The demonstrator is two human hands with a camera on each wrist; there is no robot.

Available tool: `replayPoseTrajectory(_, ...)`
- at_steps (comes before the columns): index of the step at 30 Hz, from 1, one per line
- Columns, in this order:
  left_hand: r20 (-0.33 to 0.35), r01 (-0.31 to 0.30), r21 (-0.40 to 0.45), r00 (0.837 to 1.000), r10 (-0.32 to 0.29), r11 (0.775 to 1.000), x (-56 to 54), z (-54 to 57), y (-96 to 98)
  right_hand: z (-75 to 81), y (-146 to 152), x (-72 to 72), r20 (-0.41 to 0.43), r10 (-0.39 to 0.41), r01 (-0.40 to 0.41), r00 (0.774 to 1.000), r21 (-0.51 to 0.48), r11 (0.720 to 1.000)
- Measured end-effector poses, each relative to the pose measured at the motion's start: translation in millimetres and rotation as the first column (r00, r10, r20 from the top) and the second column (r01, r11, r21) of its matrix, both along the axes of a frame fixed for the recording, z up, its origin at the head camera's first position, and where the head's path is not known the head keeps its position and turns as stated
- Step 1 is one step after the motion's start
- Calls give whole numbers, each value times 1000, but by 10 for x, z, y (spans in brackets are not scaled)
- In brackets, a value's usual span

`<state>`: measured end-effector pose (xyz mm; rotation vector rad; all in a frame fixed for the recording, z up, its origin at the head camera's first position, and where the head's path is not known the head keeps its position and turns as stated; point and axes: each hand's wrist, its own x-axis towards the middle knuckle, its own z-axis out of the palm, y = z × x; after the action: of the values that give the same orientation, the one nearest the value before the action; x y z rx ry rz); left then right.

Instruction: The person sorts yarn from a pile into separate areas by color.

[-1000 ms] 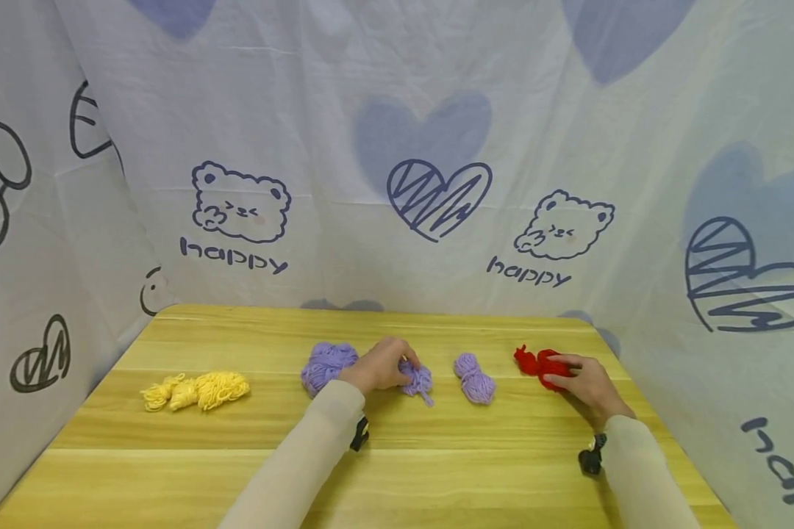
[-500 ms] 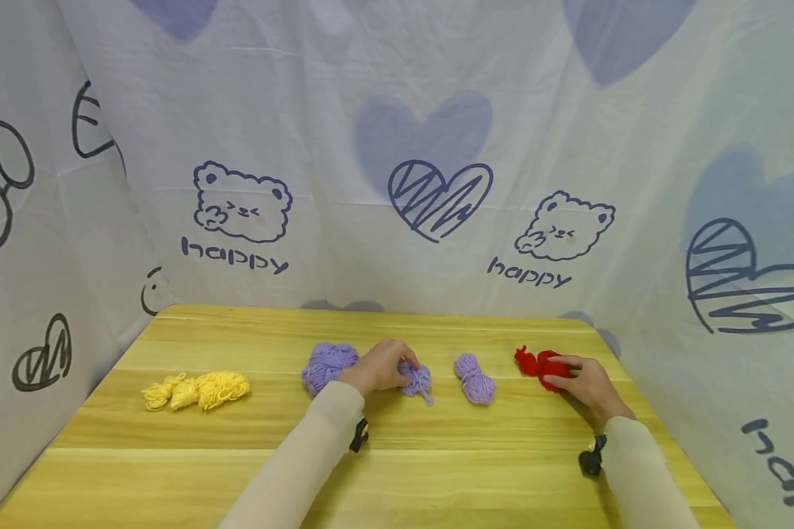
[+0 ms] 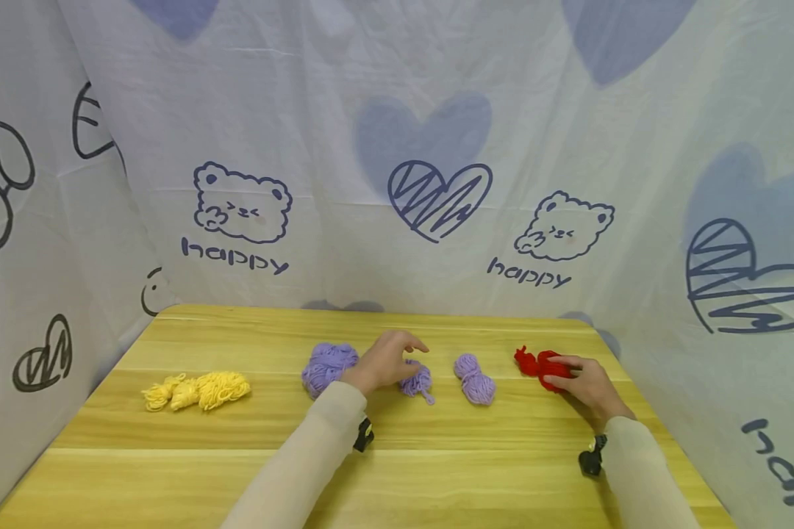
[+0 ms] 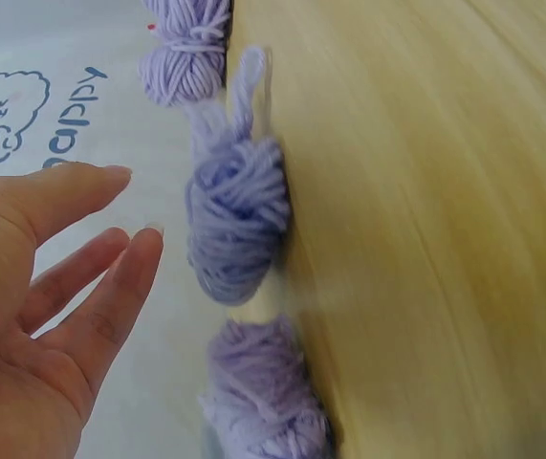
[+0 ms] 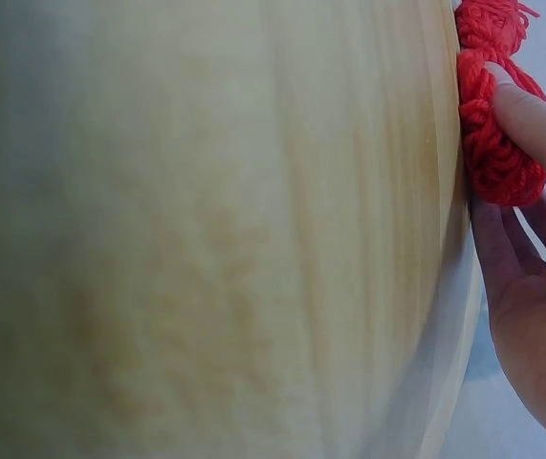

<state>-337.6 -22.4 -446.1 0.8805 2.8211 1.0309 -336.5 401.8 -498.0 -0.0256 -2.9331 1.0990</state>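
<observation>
My left hand (image 3: 385, 361) is raised just above a small purple ball of yarn (image 3: 418, 382), fingers extended with nothing between them. In the left wrist view that yarn ball (image 4: 237, 220), with a loose loop at one end, sits apart from the fingertips. A bigger purple ball of yarn (image 3: 327, 367) lies left of it, partly behind the left forearm. To the right is a lilac skein of yarn (image 3: 475, 380), pinched at its middle. My right hand (image 3: 594, 386) grips a red skein of yarn (image 5: 502, 143) between thumb and fingers at the table's right side.
A yellow skein of yarn (image 3: 195, 391) lies at the left of the wooden table (image 3: 437, 477). A white printed curtain (image 3: 344, 242) hangs behind the table and along both sides. All the yarn forms a loose row across the tabletop.
My left hand has let go of the small purple ball of yarn and lifted slightly, its fingers spreading. The right hand and the red skein have stayed put.
</observation>
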Motion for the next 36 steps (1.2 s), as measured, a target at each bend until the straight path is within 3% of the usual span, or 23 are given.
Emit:
replayPoseTrajectory(6,-30,46,42,999,-45,998,27,26,88,-2,-9,0,5,-7,7,1000,0,1000)
replayPoseTrajectory(15,48,60,69,997,-64,996,53,-3,214,-2,-1,3,0,2,-2,1000,2,1000)
replayPoseTrajectory(25,26,113,144,993,-118,983,44,-55,390,-1,5,-6,9,-1,1,1000,-21,1000)
replayPoseTrajectory(36,24,113,97,993,-116,989,63,-201,655,14,-6,8,22,-2,2,1000,-3,1000)
